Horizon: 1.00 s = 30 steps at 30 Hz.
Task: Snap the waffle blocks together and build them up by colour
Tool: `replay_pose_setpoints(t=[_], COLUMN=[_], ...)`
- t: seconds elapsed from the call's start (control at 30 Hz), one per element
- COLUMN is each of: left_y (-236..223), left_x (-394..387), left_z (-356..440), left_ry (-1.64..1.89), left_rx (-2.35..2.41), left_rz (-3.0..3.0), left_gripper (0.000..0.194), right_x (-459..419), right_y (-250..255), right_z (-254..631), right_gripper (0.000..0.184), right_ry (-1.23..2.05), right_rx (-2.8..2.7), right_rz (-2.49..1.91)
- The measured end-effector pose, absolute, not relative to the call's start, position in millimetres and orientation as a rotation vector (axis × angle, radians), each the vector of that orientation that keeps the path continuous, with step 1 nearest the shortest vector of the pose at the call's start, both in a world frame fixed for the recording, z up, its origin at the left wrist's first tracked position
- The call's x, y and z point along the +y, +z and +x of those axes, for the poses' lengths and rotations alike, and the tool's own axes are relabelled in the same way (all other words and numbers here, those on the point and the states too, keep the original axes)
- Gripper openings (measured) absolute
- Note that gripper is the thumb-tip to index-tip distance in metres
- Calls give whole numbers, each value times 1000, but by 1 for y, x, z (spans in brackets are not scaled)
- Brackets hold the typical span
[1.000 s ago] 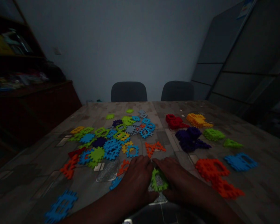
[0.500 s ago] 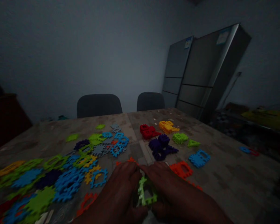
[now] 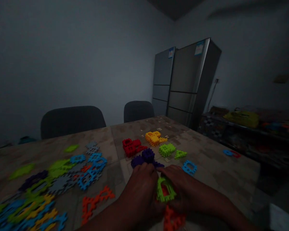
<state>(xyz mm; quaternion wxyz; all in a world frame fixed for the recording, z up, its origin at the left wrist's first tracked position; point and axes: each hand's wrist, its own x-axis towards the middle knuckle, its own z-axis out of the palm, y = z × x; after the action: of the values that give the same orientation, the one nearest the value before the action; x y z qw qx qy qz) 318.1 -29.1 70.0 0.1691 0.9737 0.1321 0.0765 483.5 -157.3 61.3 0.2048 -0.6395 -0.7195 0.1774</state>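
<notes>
Both hands close around a lime-green interlocking plastic piece [image 3: 165,190] with an opening in its face. My left hand [image 3: 144,184] grips it from the left, and my right hand [image 3: 183,186] from the right. Orange shows through the opening. Below the hands lies an orange piece [image 3: 172,219], partly covered by them. Just beyond the fingers sits a dark purple assembled shape [image 3: 146,155], its near side hidden. A light blue piece [image 3: 189,167] rests past my right hand. Orange triangular pieces [image 3: 93,203] lie left of my left forearm.
Several loose pieces in blue, green, grey and yellow [image 3: 60,183] spread over the table's left side. A red shape [image 3: 132,147], a yellow shape [image 3: 154,138] and green pieces [image 3: 167,149] stand farther back. Two chairs [image 3: 73,120] line the far edge; a refrigerator [image 3: 186,77] stands behind.
My view has turned to the right, so the table things appear farther left. Both hands still hold the green piece, and its opening now faces me more directly.
</notes>
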Motion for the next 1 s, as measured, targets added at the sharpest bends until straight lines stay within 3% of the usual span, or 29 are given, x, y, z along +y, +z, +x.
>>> replay_pose_setpoints(t=[0.43,0.77,1.0], left_y=[78,75,71], left_x=[5,27,24], left_z=[405,390,392], left_ry=[188,148,145], left_rx=[386,449,312], left_rz=[2960,3009,2996], left_gripper=[66,20,9], right_x=[-113,-89,-92], right_y=[60,35,26], right_z=[581,601,598], right_gripper=[82,87,89], right_ry=[365,346,297], right_rx=[-2100,-2208,-2264], right_rz=[-1788,-1938,-1965])
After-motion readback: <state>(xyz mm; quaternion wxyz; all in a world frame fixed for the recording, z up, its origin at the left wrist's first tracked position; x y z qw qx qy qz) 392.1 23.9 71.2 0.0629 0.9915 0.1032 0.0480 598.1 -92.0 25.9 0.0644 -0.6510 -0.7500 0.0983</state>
